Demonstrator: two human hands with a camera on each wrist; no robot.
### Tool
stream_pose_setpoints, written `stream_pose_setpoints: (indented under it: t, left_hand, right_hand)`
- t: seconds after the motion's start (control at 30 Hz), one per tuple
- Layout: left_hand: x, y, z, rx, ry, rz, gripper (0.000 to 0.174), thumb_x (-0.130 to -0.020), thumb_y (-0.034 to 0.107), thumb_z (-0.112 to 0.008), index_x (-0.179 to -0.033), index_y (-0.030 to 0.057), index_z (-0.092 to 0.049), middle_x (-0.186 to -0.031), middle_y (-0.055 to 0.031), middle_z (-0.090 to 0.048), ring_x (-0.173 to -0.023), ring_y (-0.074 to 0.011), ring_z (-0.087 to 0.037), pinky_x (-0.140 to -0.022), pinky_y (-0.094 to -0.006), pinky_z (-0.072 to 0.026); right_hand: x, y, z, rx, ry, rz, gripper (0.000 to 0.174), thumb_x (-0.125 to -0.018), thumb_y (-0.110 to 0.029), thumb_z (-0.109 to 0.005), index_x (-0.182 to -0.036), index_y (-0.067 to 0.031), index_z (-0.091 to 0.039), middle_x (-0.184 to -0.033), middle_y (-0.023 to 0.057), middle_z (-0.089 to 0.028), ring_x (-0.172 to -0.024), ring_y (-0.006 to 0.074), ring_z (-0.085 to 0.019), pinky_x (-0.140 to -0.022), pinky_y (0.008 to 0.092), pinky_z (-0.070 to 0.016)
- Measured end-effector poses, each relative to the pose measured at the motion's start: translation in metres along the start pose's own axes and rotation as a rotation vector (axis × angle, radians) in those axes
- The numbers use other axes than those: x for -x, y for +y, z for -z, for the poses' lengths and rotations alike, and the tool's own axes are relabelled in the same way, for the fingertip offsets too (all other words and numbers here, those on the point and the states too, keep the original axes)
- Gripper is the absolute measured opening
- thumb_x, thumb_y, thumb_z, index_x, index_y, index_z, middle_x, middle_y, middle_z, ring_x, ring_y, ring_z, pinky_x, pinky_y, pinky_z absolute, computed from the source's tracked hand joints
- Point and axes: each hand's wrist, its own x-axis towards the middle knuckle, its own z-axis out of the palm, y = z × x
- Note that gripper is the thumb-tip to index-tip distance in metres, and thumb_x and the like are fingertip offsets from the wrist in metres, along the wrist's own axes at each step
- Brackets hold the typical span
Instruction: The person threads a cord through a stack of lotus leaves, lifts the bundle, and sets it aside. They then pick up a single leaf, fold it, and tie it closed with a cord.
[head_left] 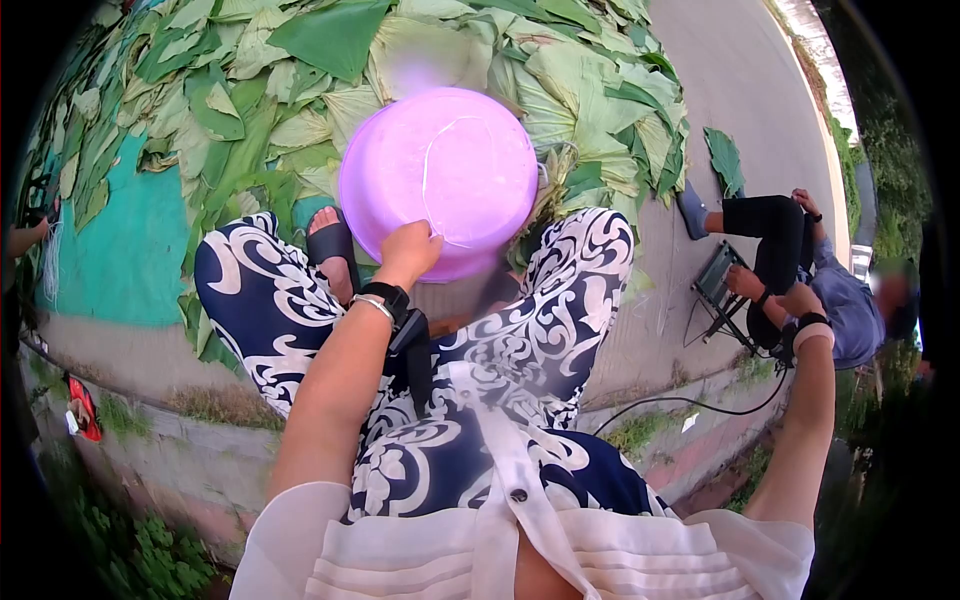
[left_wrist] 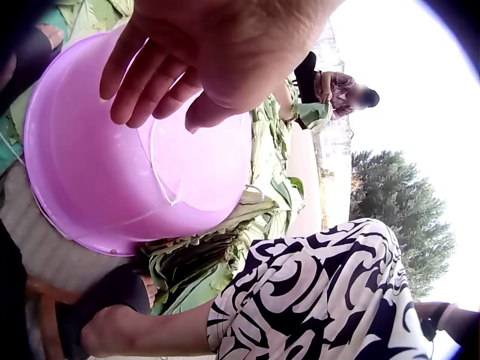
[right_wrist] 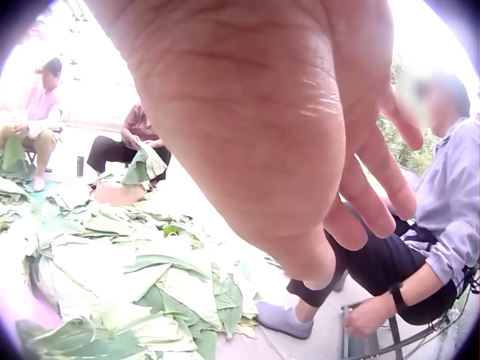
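A round purple plastic basin [head_left: 470,150] stands between the person's knees, in front of a heap of large green leaves [head_left: 560,80]. A thin white string [left_wrist: 155,161] lies in a loose curve inside it. The left hand [head_left: 410,250] hangs over the basin's near edge; in the left wrist view its fingers [left_wrist: 161,86] are loosely bent, with nothing gripped. Far out to the right, the right hand [head_left: 800,300] is stretched toward a seated person in a blue-grey shirt [head_left: 850,310]. Its fingers [right_wrist: 375,202] hang relaxed and hold nothing in the right wrist view.
A green sheet [head_left: 120,250] lies under the leaves at the left. The seated neighbour has a small folding stool [head_left: 715,275] at the right, with a black cable [head_left: 690,400] near it. Farther off, two other people sit beyond the leaf heap in the right wrist view.
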Motion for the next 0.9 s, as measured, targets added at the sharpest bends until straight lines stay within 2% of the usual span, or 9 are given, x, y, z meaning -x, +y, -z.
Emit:
stream_pose_setpoints:
  t: [0.07,0.1,0.27,0.33,0.53,0.57,0.63,0.8,0.9]
  left_hand:
    - [0.0,0.004,0.001,0.034,0.022,-0.01,0.034,-0.084,0.034,-0.058,-0.097,0.0027,-0.067,-0.094,-0.0188,-0.068,-0.091,-0.0365,-0.064,-0.079,-0.0467,-0.0499]
    - [0.002,0.008,0.004,0.037,0.024,-0.023,0.034,-0.085,0.033,-0.059,-0.097,0.0026,-0.067,-0.094,-0.0188,-0.068,-0.091,-0.0364,-0.064,-0.078,-0.0466,-0.05]
    - [0.006,0.025,0.02,0.119,0.143,-0.138,0.033,-0.086,0.033,-0.062,-0.101,0.0034,-0.066,-0.089,-0.0149,-0.069,-0.085,-0.0317,-0.066,-0.073,-0.0417,-0.0509]
    - [0.012,0.037,0.04,0.247,0.2,-0.178,0.032,-0.087,0.029,-0.062,-0.102,0.0017,-0.065,-0.088,-0.0147,-0.068,-0.082,-0.0292,-0.066,-0.071,-0.0386,-0.0512]
    - [0.035,0.052,0.081,0.479,0.327,-0.22,0.029,-0.088,0.02,-0.063,-0.107,-0.0014,-0.063,-0.087,-0.0142,-0.068,-0.079,-0.0237,-0.067,-0.07,-0.0328,-0.0512]
    - [0.038,0.054,0.086,0.493,0.332,-0.213,0.028,-0.088,0.019,-0.063,-0.107,-0.0016,-0.063,-0.088,-0.0141,-0.068,-0.079,-0.0233,-0.067,-0.07,-0.0324,-0.0512]
    - [0.043,0.055,0.093,0.49,0.351,-0.211,0.027,-0.087,0.017,-0.063,-0.107,-0.0019,-0.062,-0.089,-0.0141,-0.068,-0.079,-0.0229,-0.066,-0.07,-0.0319,-0.0512]
    - [0.046,0.059,0.107,0.538,0.384,-0.215,0.026,-0.087,0.013,-0.063,-0.109,-0.0018,-0.061,-0.091,-0.0127,-0.067,-0.079,-0.0216,-0.066,-0.07,-0.031,-0.0511]
    - [0.045,0.062,0.113,0.596,0.384,-0.193,0.026,-0.088,0.012,-0.063,-0.111,-0.0007,-0.061,-0.093,-0.0114,-0.068,-0.08,-0.0218,-0.066,-0.073,-0.0302,-0.0511]
  right_hand:
    - [-0.045,-0.029,0.084,-0.014,0.146,0.16,0.041,-0.079,-0.037,-0.065,-0.102,-0.0041,-0.07,-0.105,0.0221,-0.066,-0.099,0.036,-0.064,-0.088,0.0436,-0.0493]
    - [-0.057,-0.052,0.117,-0.084,0.433,0.28,0.038,-0.081,-0.036,-0.063,-0.099,-0.0031,-0.07,-0.098,0.0211,-0.068,-0.096,0.0362,-0.064,-0.085,0.0444,-0.0495]
    - [-0.048,-0.247,0.237,-0.525,0.65,0.689,0.037,-0.086,-0.036,-0.06,-0.096,-0.0025,-0.069,-0.087,0.0175,-0.068,-0.082,0.0327,-0.065,-0.075,0.0407,-0.0498]
    - [-0.024,-0.336,0.236,-0.658,0.537,0.863,0.034,-0.083,-0.035,-0.064,-0.095,-0.0036,-0.07,-0.085,0.0156,-0.069,-0.079,0.0302,-0.065,-0.073,0.0389,-0.0498]
    - [0.026,-0.521,0.168,-0.492,0.131,0.929,0.035,-0.076,-0.041,-0.069,-0.088,-0.0082,-0.071,-0.09,0.0123,-0.07,-0.086,0.028,-0.067,-0.078,0.0394,-0.0516]
    - [0.038,-0.534,0.163,-0.465,0.026,0.922,0.039,-0.076,-0.043,-0.068,-0.088,-0.0056,-0.071,-0.088,0.0132,-0.071,-0.082,0.0279,-0.068,-0.078,0.0392,-0.0523]
    - [0.041,-0.56,0.137,-0.418,0.113,0.881,0.041,-0.077,-0.042,-0.067,-0.089,-0.0033,-0.071,-0.084,0.0122,-0.071,-0.078,0.0271,-0.069,-0.077,0.0395,-0.0527]
    - [0.02,-0.592,0.109,-0.516,0.018,0.845,0.038,-0.078,-0.037,-0.065,-0.089,-0.001,-0.07,-0.081,0.0124,-0.071,-0.071,0.0263,-0.07,-0.079,0.0404,-0.0529]
    - [0.01,-0.594,0.126,-0.682,-0.072,0.818,0.023,-0.08,-0.021,-0.061,-0.08,0.0,-0.069,-0.069,0.0101,-0.069,-0.056,0.0185,-0.068,-0.062,0.0332,-0.0559]
